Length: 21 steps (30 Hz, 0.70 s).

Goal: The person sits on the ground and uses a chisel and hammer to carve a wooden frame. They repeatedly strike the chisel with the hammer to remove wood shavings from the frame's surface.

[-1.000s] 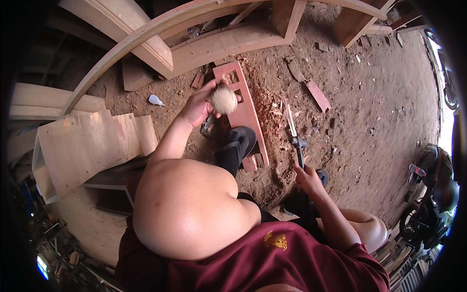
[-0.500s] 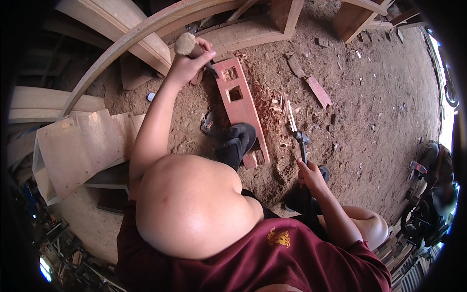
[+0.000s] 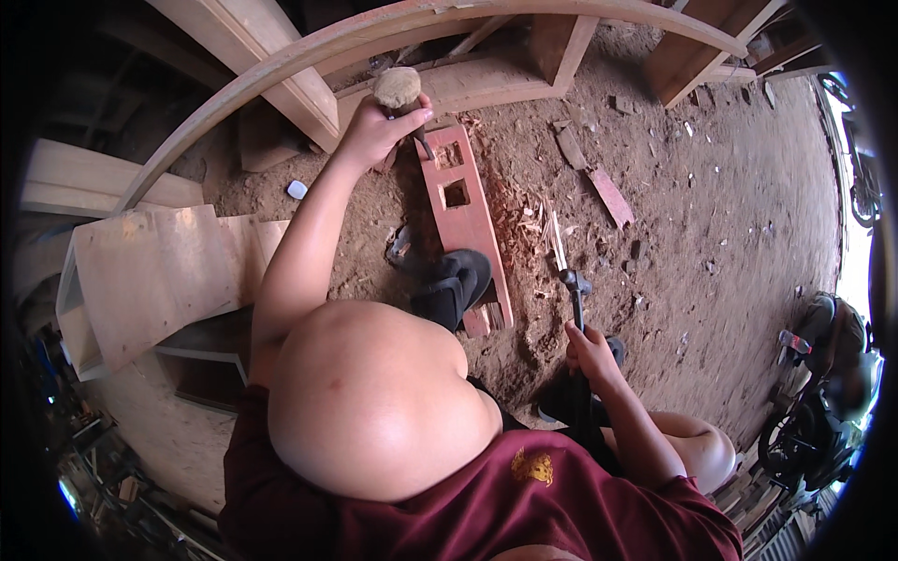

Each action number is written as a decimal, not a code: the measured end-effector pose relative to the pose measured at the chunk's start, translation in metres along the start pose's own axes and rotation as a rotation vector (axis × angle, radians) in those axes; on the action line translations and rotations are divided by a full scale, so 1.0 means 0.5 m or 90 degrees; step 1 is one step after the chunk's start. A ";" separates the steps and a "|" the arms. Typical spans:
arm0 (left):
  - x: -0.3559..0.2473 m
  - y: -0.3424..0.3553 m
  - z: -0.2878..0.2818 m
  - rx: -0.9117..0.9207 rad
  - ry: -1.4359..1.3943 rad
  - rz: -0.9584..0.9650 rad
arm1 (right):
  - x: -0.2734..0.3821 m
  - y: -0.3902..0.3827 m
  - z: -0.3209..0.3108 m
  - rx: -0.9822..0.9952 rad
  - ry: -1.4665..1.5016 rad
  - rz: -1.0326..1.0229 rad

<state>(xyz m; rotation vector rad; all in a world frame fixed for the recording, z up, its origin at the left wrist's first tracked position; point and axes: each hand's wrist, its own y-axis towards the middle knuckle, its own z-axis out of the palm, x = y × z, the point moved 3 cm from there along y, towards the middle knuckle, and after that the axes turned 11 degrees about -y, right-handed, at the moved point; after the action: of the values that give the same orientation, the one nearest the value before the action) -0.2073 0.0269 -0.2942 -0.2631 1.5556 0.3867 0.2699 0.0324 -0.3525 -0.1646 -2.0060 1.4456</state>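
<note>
My left hand (image 3: 372, 137) is wrapped round a chisel (image 3: 398, 87), whose wooden handle has a pale, frayed top. The chisel's dark blade points down at the left edge of a reddish wooden board (image 3: 470, 224), beside the upper of two square holes. The lower hole looks deeper and darker. In my right hand (image 3: 592, 355) is a hammer (image 3: 575, 282), gripped by its dark handle, with its head raised to the right of the board. A foot in a black sandal (image 3: 458, 280) presses on the board's near part.
Wood shavings (image 3: 526, 220) lie along the board's right side. Farther right are reddish offcuts (image 3: 610, 196) on the dirt floor. A curved wooden frame (image 3: 309, 58) arches across the far left, and plywood pieces (image 3: 154, 276) stand at left. A motorbike (image 3: 809, 421) is at far right.
My left hand has shifted slightly right with the chisel, bringing its blade over the board's edge and closer to the upper hole. The hammer stays near the same place. The whole view has shifted slightly.
</note>
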 end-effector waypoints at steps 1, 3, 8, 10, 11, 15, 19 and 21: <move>0.000 0.010 0.011 -0.042 -0.058 0.045 | 0.004 -0.003 0.002 0.000 0.009 0.005; 0.036 0.023 -0.002 -0.064 -0.195 0.021 | 0.012 -0.008 0.007 0.009 0.041 0.017; 0.087 0.038 0.020 -0.165 -0.378 0.036 | 0.026 -0.019 0.014 0.011 0.058 0.027; 0.093 0.044 0.041 -0.100 -0.383 0.075 | 0.033 -0.023 0.015 0.009 0.051 0.029; 0.093 0.045 0.052 -0.078 -0.401 0.070 | 0.039 -0.028 0.018 0.008 0.052 0.031; 0.087 0.051 0.098 -0.056 -0.409 0.070 | 0.041 -0.029 0.018 0.021 0.062 0.032; 0.086 0.054 0.104 -0.048 -0.394 0.073 | 0.053 -0.039 0.023 0.027 0.055 0.020; 0.074 0.056 0.104 -0.053 -0.343 0.109 | 0.056 -0.042 0.024 0.028 0.051 0.014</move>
<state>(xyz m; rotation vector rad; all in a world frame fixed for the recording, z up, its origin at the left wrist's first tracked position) -0.1720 0.0761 -0.3287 -0.0768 1.0344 0.6026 0.2467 0.0274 -0.3237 -0.2224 -1.9115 1.4718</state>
